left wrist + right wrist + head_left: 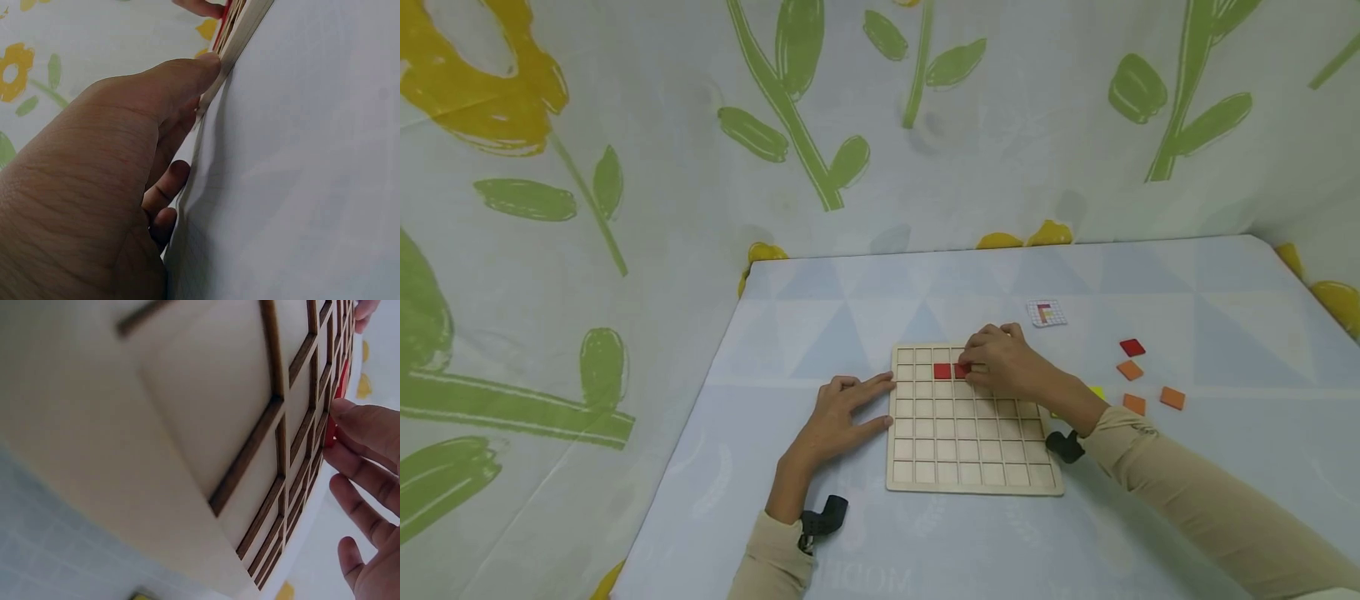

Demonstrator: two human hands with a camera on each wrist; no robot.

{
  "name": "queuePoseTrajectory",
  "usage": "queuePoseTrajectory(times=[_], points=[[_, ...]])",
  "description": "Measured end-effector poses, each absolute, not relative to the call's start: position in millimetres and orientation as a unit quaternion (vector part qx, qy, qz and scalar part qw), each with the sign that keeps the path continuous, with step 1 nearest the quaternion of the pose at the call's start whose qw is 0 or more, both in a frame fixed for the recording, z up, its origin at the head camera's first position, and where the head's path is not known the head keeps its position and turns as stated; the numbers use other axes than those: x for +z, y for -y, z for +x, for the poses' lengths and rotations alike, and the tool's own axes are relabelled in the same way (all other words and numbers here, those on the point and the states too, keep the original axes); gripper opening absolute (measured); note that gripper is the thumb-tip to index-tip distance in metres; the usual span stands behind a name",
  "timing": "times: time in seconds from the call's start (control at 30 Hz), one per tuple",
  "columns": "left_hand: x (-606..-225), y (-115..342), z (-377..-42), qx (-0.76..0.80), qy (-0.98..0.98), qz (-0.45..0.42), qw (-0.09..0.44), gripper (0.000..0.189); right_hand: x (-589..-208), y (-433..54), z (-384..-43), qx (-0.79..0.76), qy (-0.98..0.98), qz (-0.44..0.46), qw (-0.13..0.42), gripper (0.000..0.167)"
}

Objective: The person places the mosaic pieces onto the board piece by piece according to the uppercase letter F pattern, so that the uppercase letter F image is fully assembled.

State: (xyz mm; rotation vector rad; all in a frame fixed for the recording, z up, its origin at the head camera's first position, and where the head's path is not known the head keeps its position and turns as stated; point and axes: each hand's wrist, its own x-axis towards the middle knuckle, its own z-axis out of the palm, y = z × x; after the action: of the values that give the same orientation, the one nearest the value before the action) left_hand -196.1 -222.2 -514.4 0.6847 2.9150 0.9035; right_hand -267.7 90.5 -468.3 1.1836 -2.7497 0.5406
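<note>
A square wooden grid board (925, 454) lies on the table in front of me. My left hand (835, 421) rests at its left edge, thumb and fingertips touching the rim with the fingers fairly straight. Over the upper part of the grid, my right hand (1009, 367) pinches a red square tile (330, 432) between thumb and fingers, right at a cell. Just left of it, another red tile (942, 372) sits in a cell of the same row. The right hand covers the board's upper right corner in the head view.
Behind the board lies a small card (1047, 313) with a coloured grid pattern. To the right are a loose red tile (1132, 347) and several orange tiles (1172, 398). A yellow tile (1098, 392) is partly hidden by the right forearm.
</note>
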Motion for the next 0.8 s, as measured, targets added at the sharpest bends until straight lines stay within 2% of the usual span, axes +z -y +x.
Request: queuePoseTrajectory(times=[0.4,0.8], points=[[-514,222,-195,0.289,-0.933,0.214,0.010,0.056,-465,-98,-266,0.174,0.902,0.390,0.060,0.014],[-516,221,-195,0.297,-0.931,0.211,0.015,0.055,-451,-165,-266,0.161,0.941,0.296,0.037,0.021]])
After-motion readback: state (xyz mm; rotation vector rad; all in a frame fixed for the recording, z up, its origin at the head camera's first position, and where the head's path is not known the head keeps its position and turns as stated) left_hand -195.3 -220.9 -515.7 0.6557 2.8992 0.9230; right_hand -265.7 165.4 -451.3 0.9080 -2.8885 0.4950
